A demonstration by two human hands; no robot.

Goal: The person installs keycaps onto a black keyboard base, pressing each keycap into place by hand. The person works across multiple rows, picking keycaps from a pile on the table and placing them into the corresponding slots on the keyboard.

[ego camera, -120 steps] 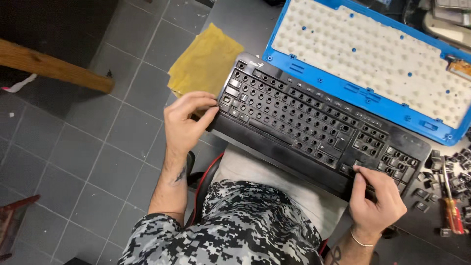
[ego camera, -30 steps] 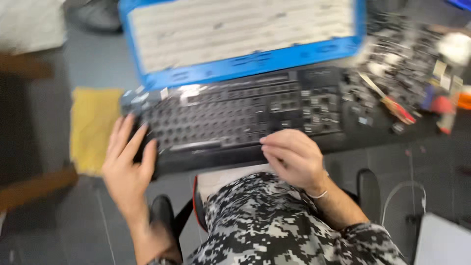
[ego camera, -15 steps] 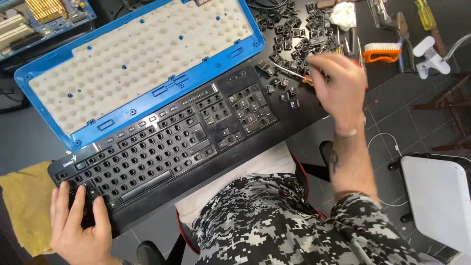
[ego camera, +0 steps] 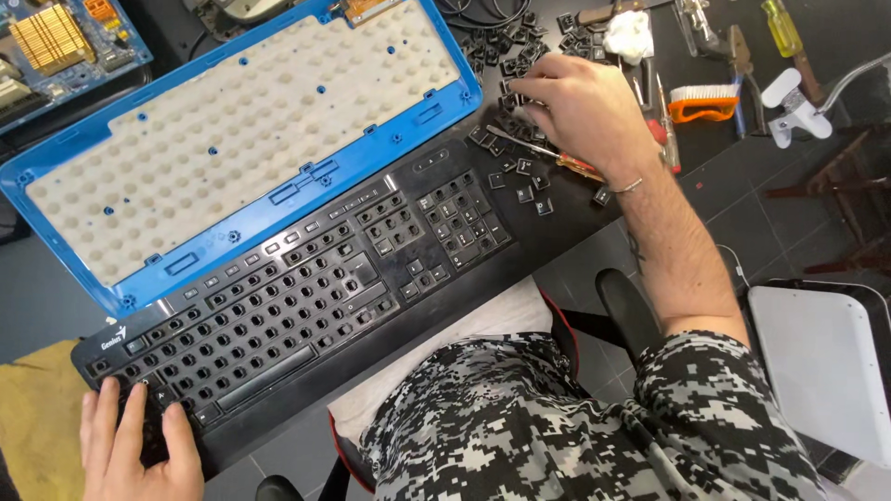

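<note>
Beside the keyboard (ego camera: 306, 297), right hand (ego camera: 580, 107) pinches loose keycaps (ego camera: 524, 176); left hand (ego camera: 135, 445) lies flat.

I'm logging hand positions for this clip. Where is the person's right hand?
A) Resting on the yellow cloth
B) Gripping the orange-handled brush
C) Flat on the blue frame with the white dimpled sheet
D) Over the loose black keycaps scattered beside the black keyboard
D: the right hand reaches down among the loose black keycaps on the dark table, beside the black keyboard.

Blue keyboard shell (ego camera: 56, 199) w/ white membrane lies top left, circuit board (ego camera: 56, 42) behind it. Orange brush (ego camera: 703, 100), yellow-handled screwdriver (ego camera: 781, 28) & white clip (ego camera: 789, 102) top right; white box (ego camera: 831, 366) on floor.
</note>
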